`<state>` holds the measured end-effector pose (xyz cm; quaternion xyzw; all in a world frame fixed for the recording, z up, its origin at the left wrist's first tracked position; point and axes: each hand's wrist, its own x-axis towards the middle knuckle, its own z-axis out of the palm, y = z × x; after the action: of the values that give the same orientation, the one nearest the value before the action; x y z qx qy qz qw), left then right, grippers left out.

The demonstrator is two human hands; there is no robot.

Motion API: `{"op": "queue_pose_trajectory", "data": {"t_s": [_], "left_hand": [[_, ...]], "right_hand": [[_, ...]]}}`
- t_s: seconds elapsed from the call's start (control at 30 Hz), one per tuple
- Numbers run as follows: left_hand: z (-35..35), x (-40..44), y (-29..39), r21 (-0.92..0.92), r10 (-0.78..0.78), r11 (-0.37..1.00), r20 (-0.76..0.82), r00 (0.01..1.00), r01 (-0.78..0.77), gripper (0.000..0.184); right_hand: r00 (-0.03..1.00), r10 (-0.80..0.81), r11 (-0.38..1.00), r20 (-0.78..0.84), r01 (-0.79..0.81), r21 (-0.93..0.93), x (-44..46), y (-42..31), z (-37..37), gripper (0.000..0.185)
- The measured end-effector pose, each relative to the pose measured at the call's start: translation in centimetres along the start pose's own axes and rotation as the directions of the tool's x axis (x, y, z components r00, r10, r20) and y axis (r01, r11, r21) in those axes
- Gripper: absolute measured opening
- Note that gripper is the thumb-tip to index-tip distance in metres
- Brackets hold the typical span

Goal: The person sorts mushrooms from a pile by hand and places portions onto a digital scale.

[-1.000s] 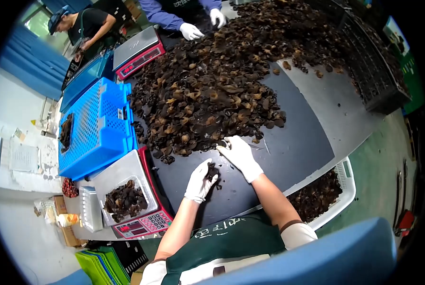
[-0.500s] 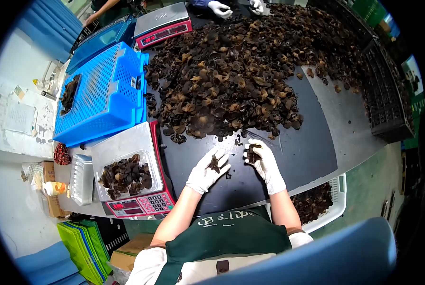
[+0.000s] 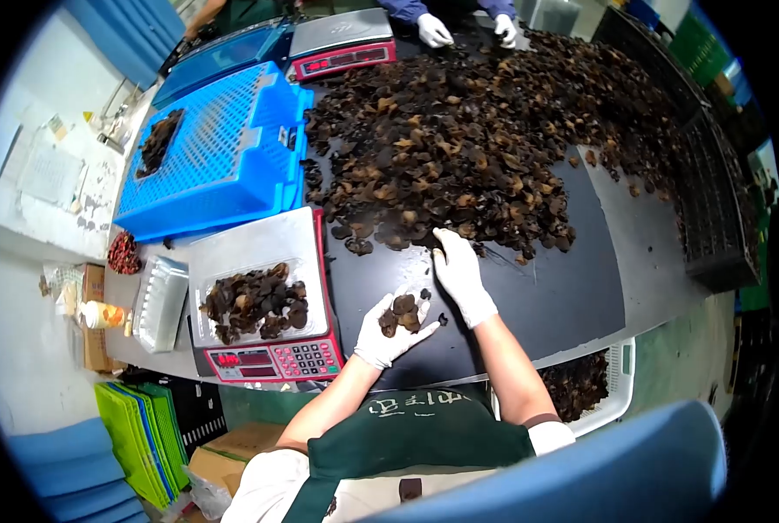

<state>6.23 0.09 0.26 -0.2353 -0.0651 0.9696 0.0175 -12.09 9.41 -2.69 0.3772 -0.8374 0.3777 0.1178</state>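
Observation:
My left hand (image 3: 377, 343), in a white glove, is turned palm up and cradles a few pieces of dried black fungus (image 3: 400, 316). Up and to the right, my gloved right hand (image 3: 462, 279) reaches to the near edge of a large heap of black fungus (image 3: 442, 148). Its fingers are stretched out, and I see nothing held in them. Small dark scraps lie on the black tabletop (image 3: 546, 288) between the hands. At the left, a clear plastic tray of black fungus (image 3: 257, 301) sits on a red scale (image 3: 298, 356).
Blue crates (image 3: 206, 166) stand at the left, near a second scale (image 3: 342, 54) and empty clear trays (image 3: 160, 305). A co-worker's gloved hands (image 3: 435, 31) are across the heap. Black crates (image 3: 716, 200) line the right side; a white basket (image 3: 618, 383) is below the table edge.
My left hand now carries more black fungus in its palm. My right hand has let go of its piece and extended its fingers towards the heap. The view has shifted slightly.

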Motion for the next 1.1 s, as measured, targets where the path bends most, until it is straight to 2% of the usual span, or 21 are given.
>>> {"op": "queue_pose_trajectory", "data": {"t_s": [0.07,0.13,0.2,0.23,0.33,0.4,0.43,0.5,0.57,0.6,0.67,0.73,0.8,0.87,0.9,0.93,0.97,1.0,1.03,1.07,1.1], "left_hand": [[0.0,-0.6,0.2,0.018,0.053,0.998,-0.021,0.998,-0.053,0.027],[0.4,-1.1,0.7,0.025,0.043,0.999,0.03,0.999,-0.044,0.027],[-0.9,-1.1,1.4,0.046,0.058,0.997,0.071,0.996,-0.061,0.027],[-1.3,-1.1,1.6,0.034,0.07,0.997,0.084,0.994,-0.073,0.028],[-2.4,-0.7,1.6,0.049,0.096,0.994,0.126,0.987,-0.102,0.031],[-3.2,-0.3,1.4,0.0,0.011,1.0,0.231,0.973,-0.011,0.039],[-0.8,-0.9,0.6,-0.016,-0.007,1.0,0.165,0.986,0.01,0.038],[-4.2,0.6,0.4,0.012,0.012,1.0,0.185,0.983,-0.014,0.032],[-2.3,-0.6,-0.2,0.063,0.039,0.997,0.009,0.999,-0.04,0.025],[-2.9,-1.1,-0.1,-0.028,-0.005,1.0,-0.038,0.999,0.004,0.023],[-2.6,-2.6,0.6,-0.085,-0.07,0.994,-0.008,0.998,0.069,0.021],[-0.2,-5.2,1.2,-0.048,-0.116,0.992,-0.083,0.99,0.113,0.018],[4.4,-9.7,1.9,0.095,0.021,0.995,-0.136,0.99,-0.008,0.017],[7.0,-13.8,4.7,0.434,0.256,0.849,0.16,0.953,-0.301,0.018],[8.8,-15.6,5.9,0.634,0.541,0.511,0.287,0.79,-0.581,0.018],[8.6,-17.0,8.0,0.782,0.697,0.069,0.406,0.591,-0.619,0.015],[8.5,-18.3,10.2,0.845,0.798,-0.345,0.493,0.345,-0.409,0.013],[6.9,-18.2,12.4,0.765,0.795,-0.506,0.593,0.13,-0.398,0.014],[6.9,-18.7,14.2,0.656,0.66,-0.732,0.75,0.047,-0.183,0.019],[5.7,-18.8,15.8,0.691,0.671,-0.712,0.722,0.169,-0.126,0.027],[4.4,-18.7,16.9,0.592,0.591,-0.801,0.759,0.272,0.09,0.035]], "right_hand": [[0.977,0.068,0.977,0.204,-0.023,-0.211,0.5,-0.3,0.5,0.03],[0.968,0.07,0.985,0.24,-0.03,-0.167,0.6,-1.1,0.1,0.015],[0.989,0.003,0.992,0.147,0.016,-0.125,0.2,-1.9,-1.2,0.009],[0.997,0.025,0.999,0.075,-0.023,-0.027,-0.1,-2.8,-2.0,0.007],[0.982,0.132,0.936,0.139,-0.169,0.308,-1.8,-5.9,-4.2,0.014],[0.966,0.005,0.953,0.258,-0.082,0.291,-3.3,-8.8,-5.9,0.02],[0.945,-0.071,0.956,0.32,-0.027,0.291,-4.0,-10.1,-6.4,0.024],[0.911,-0.212,0.932,0.354,0.08,0.353,-5.3,-11.5,-7.1,0.037],[0.938,-0.076,0.943,0.339,-0.042,0.329,-4.8,-12.5,-8.6,0.032],[0.953,0.0,0.945,0.304,-0.1,0.313,-4.8,-12.0,-9.0,0.029],[0.928,0.239,0.832,0.285,-0.347,0.433,-5.3,-9.8,-9.0,0.022],[0.883,0.349,0.786,0.313,-0.458,0.416,-5.4,-8.7,-9.2,0.019],[0.889,0.33,0.797,0.318,-0.443,0.411,-5.9,-8.1,-8.7,0.018],[0.902,0.287,0.834,0.322,-0.4,0.379,-6.9,-7.0,-7.2,0.018],[0.958,0.162,0.934,0.237,-0.226,0.278,-7.1,-6.6,-6.2,0.018],[0.97,0.102,0.958,0.218,-0.155,0.243,-7.0,-6.7,-5.5,0.019],[0.985,0.042,0.974,0.169,-0.078,0.211,-7.0,-7.1,-4.6,0.019],[0.992,-0.019,0.984,0.123,-0.003,0.177,-6.8,-7.9,-3.8,0.02],[0.981,-0.07,0.977,0.178,0.032,0.209,-6.0,-9.2,-3.4,0.021],[0.967,-0.114,0.968,0.228,0.057,0.243,-5.8,-10.2,-2.6,0.02],[0.949,-0.187,0.953,0.253,0.114,0.28,-5.7,-11.1,-1.5,0.021]]}}
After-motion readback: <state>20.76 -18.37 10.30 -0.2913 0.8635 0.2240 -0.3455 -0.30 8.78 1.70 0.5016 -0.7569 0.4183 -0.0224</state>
